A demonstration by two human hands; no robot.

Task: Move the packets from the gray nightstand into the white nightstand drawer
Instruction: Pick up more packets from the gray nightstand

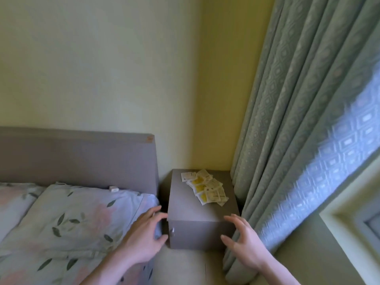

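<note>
so i'm reaching with my left hand (144,239) and right hand (244,245), both spread wide and holding nothing, aiming to sweep the loose packets (205,188) on the gray nightstand (197,229) together before lifting

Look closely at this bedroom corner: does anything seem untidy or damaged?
Yes. The packets lie in a loose, overlapping heap on the gray nightstand, and the headboard's top corner looks chipped.

A boxy gray nightstand (197,204) stands in the corner between bed and curtain. On its flat top, toward the back right, lies an overlapping heap of small white and yellow paper packets (205,187).
</note>
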